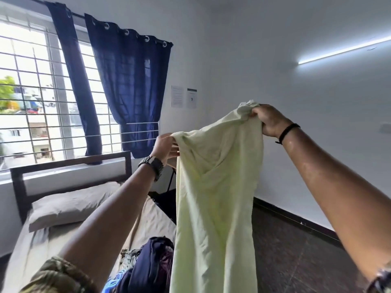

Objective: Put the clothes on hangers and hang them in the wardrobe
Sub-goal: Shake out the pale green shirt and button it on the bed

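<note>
White walls and a barred window with navy curtains (127,85) back the bed (69,227). Above its right edge, the left hand (164,145) and right hand (268,121) each grip the pale green garment (215,197), held up.

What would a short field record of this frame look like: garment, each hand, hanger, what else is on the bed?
garment: pale green garment, held up, hanging over the bed edge
left hand: left hand grips one top corner
right hand: right hand grips the other, higher
hanger: a pale bar shows by the left hand; cannot tell
bed: pile of clothes, pillow
wardrobe: not in view
</note>
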Available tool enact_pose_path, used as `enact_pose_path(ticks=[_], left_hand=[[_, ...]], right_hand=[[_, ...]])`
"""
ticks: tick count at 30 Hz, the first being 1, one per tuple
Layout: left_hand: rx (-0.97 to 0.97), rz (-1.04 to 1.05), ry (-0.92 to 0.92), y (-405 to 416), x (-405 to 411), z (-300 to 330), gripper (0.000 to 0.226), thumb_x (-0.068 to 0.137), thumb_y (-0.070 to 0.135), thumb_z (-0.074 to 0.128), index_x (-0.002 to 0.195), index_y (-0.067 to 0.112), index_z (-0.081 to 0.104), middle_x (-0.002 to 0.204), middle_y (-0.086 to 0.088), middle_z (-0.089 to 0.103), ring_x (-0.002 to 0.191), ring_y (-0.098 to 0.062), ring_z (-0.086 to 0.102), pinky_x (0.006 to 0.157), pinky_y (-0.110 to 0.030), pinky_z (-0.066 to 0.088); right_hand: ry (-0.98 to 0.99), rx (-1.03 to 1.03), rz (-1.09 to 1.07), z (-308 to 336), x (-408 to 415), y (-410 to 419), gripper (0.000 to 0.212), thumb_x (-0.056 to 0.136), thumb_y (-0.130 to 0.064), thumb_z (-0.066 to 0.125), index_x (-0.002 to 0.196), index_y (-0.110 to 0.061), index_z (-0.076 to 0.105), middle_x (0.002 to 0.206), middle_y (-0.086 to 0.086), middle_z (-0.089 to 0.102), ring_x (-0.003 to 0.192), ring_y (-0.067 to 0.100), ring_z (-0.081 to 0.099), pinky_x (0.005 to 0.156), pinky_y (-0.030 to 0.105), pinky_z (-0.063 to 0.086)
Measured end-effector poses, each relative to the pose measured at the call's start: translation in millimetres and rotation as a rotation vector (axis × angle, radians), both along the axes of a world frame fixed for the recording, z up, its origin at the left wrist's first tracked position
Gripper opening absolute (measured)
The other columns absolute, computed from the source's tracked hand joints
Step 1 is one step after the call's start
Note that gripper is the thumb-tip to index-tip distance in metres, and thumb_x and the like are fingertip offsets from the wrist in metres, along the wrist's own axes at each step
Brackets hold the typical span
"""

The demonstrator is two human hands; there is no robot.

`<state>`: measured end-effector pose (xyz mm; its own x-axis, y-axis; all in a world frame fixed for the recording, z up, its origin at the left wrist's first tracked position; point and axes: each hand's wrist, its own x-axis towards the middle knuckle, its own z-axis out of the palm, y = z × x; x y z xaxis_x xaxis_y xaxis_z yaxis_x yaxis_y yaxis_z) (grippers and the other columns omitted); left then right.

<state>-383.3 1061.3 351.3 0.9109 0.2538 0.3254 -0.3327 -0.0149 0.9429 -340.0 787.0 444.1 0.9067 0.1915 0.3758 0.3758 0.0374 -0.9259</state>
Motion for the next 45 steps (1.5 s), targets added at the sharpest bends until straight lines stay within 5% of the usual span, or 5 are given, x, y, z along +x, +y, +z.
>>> enact_pose_path(ticks=[10, 14, 22, 31, 45], left_hand=[[1.162, -0.012, 0.168, -16.5, -2.3, -0.8, 0.023, 0.095, 0.007, 0.048, 0.106, 0.014, 0.066, 0.097, -0.006, 0.063, 0.081, -0.012, 0.062, 0.070, -0.022, 0.049], [0.474, -0.276, 0.037, -33.7, -0.3, 6.0, 0.036, 0.088, -0.008, 0.053, 0.120, 0.010, 0.054, 0.115, -0.004, 0.059, 0.105, -0.018, 0.055, 0.089, -0.027, 0.047], [0.471, -0.702, 0.162, -71.1, 8.2, -18.2, 0.036, 0.093, 0.020, 0.060, 0.126, 0.008, 0.056, 0.120, -0.013, 0.065, 0.106, -0.028, 0.065, 0.097, -0.043, 0.050], [0.294, -0.374, 0.211, -88.9, 13.7, -10.6, 0.022, 0.095, 0.018, 0.055, 0.096, -0.003, 0.063, 0.083, -0.015, 0.062, 0.056, -0.018, 0.061, 0.053, -0.030, 0.054], [-0.091, -0.112, -0.045, -118.2, 11.9, 65.5, 0.017, 0.096, -0.004, 0.043, 0.104, 0.001, 0.057, 0.085, -0.015, 0.059, 0.066, -0.025, 0.065, 0.058, -0.034, 0.060]], right_hand=[[0.131, -0.105, 0.141, -27.0, -11.6, 17.8, 0.039, 0.082, 0.015, 0.021, 0.075, -0.008, 0.053, 0.068, 0.007, 0.052, 0.062, 0.019, 0.051, 0.051, 0.019, 0.048], [0.160, -0.094, 0.303, -38.9, -14.1, 18.4, 0.037, 0.077, 0.015, 0.021, 0.076, -0.006, 0.052, 0.062, 0.005, 0.056, 0.058, 0.018, 0.054, 0.054, 0.022, 0.049], [0.133, -0.161, 0.297, -38.8, -16.1, 8.5, 0.034, 0.084, 0.009, 0.023, 0.069, -0.008, 0.049, 0.054, 0.000, 0.053, 0.048, 0.012, 0.050, 0.048, 0.018, 0.043], [-0.148, -1.086, -0.393, -44.6, 6.5, -24.5, 0.025, 0.084, -0.025, 0.070, 0.103, -0.014, 0.059, 0.094, 0.003, 0.056, 0.089, 0.020, 0.054, 0.074, 0.027, 0.045], [-0.120, -0.684, -0.284, -57.7, -43.5, 27.9, 0.035, 0.086, -0.029, 0.067, 0.105, -0.011, 0.044, 0.094, 0.007, 0.061, 0.068, 0.019, 0.068, 0.051, 0.028, 0.058]])
